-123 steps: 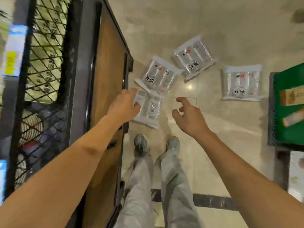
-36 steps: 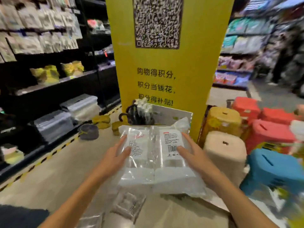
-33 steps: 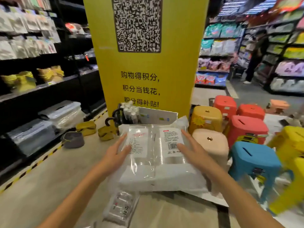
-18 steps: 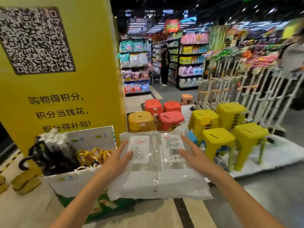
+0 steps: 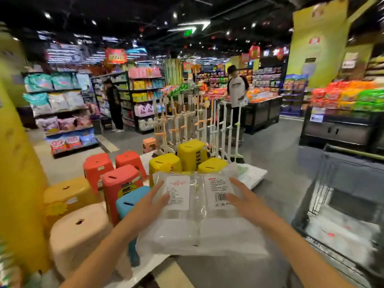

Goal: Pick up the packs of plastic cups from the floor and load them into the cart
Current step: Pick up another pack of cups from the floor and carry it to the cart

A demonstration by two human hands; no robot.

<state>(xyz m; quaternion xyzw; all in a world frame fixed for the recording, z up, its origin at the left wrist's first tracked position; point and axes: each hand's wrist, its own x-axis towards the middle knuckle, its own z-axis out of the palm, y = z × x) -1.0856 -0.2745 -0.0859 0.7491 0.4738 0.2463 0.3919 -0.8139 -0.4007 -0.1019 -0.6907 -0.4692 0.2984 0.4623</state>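
Right now the person holds the packs of plastic cups [image 5: 197, 215] up in front, pressed between the left hand [image 5: 152, 201] and the right hand [image 5: 243, 199]. The fingers lie flat and straight on both sides and are not curled round the packs. The cart [image 5: 324, 183] stands to the right of the hands and a bit lower, apart from the packs, so this load is picked up but not yet put in. A white blurry heap [image 5: 340, 231] lies in the bottom of the cart, maybe packs, and no floor packs show here, so how many are left is hard to tell.
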